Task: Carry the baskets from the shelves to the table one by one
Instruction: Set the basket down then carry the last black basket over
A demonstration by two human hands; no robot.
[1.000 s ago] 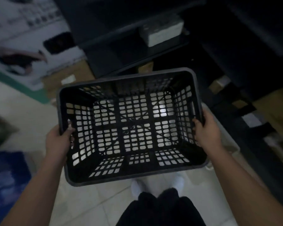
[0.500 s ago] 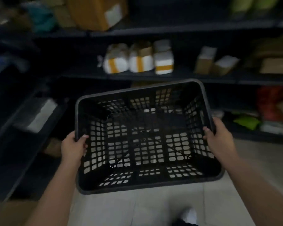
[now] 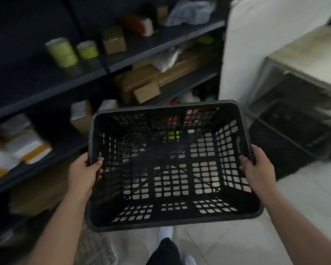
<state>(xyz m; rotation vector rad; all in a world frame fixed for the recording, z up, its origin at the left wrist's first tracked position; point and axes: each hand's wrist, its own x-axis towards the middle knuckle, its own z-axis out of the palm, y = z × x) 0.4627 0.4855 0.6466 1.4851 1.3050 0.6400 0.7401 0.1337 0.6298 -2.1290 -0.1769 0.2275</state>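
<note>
I hold the empty black basket (image 3: 170,165) in the air beside the shelves (image 3: 103,73), left hand (image 3: 84,173) and right hand (image 3: 256,169) each clamped on a side rim.

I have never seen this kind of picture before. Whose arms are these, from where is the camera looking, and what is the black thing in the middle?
There is no machine here: a person wears a wide-angle camera on the head, and it looks forward and down, so you see that person's own bare arms. The left hand and the right hand each grip one side rim of a black plastic basket with grid holes. It is carried in the air above a pale tiled floor, and it looks empty apart from a few thin threads. On the left stand dark shelves with cardboard boxes and packages. On the right is a dark unit with a pale top; blur hides what it is.
</note>
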